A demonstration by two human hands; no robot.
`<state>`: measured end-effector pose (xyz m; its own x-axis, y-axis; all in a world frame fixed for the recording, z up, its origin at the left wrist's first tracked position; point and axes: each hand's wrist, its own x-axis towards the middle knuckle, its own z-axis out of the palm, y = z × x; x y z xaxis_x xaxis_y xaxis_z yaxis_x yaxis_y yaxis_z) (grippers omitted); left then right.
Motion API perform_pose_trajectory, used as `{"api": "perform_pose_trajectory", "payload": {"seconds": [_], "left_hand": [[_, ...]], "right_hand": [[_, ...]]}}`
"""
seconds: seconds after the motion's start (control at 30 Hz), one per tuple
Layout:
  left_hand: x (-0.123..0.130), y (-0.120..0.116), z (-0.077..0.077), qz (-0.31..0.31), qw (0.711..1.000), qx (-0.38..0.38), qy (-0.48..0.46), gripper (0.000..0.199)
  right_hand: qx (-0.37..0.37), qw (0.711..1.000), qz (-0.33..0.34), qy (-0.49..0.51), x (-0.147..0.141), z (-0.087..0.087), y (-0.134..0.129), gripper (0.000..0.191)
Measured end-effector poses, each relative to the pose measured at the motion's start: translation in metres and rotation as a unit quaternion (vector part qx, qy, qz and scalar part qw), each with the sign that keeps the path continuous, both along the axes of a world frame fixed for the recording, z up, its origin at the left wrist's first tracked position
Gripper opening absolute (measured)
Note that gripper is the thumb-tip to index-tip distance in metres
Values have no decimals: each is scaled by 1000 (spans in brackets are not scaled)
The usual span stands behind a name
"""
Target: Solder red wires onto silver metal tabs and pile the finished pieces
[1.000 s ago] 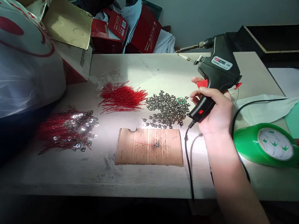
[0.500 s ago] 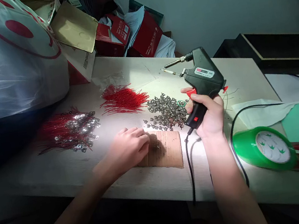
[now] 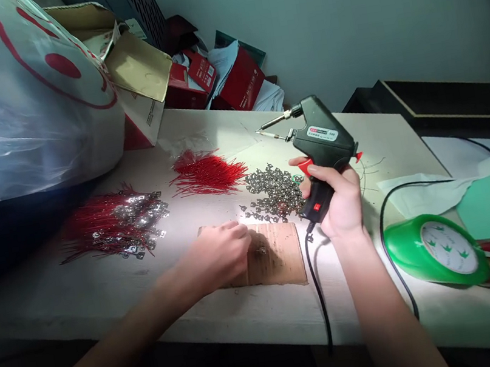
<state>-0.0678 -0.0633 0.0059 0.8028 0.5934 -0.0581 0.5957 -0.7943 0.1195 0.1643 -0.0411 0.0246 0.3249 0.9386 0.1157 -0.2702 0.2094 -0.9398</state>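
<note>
Cardboard pad (image 3: 279, 258): tan brown, dark scorch speckles near the middle. Directly beyond the pad, metal terminals (image 3: 274, 192): silver-grey. Beyond the pad and to its left, wire bundle (image 3: 207, 174): bright red. Right of the pad, soldering gun (image 3: 323, 135): black, red trigger, white label. Farther right of the pad, tape roll (image 3: 437, 251): glossy green, white core with green bird print. Far left of the pad, plastic sack (image 3: 16, 101): translucent white, red ring and dot. Beneath the pad, tabletop (image 3: 59, 297): pale off-white.

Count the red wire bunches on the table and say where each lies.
2: a loose bunch of red wire behind the cardboard piece, and a second bunch tangled with metal terminals further left. Others may lie hidden.
</note>
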Motion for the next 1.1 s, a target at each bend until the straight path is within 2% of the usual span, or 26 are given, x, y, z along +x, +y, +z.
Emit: {"api": "perform_pose_trajectory", "payload": {"seconds": [0.07, 0.13, 0.27, 0.33, 0.47, 0.57, 0.73, 0.93, 1.1], "left_hand": [[-4, 7, 8, 13, 999, -29, -39, 9], [-9, 18, 21, 44, 990, -59, -119, 6], [-10, 42, 41, 92, 936, -133, -313, 3], [-4, 47, 39, 99, 897, -175, -392, 3], [11, 39, 18, 124, 833, -241, -482, 5], [15, 29, 8, 153, 805, -256, -513, 6], [16, 24, 8, 172, 776, -289, -533, 7], [20, 23, 5, 184, 774, -296, -528, 9], [20, 22, 10, 185, 767, -313, -528, 5]], "right_hand": [[3, 1000, 9, -17, -6, 0, -3, 15], [-8, 999, 11, -44, -14, -1, -8, 19], [0, 997, 10, -78, -32, -5, -18, 29], [18, 996, 8, -84, -40, -8, -21, 29], [29, 995, 35, -93, -50, -11, -26, 30], [35, 994, 41, -98, -52, -10, -28, 28], [38, 992, 47, -106, -53, -9, -32, 21], [34, 994, 48, -96, -57, -11, -33, 23], [21, 995, 49, -81, -56, -11, -31, 23]]}}
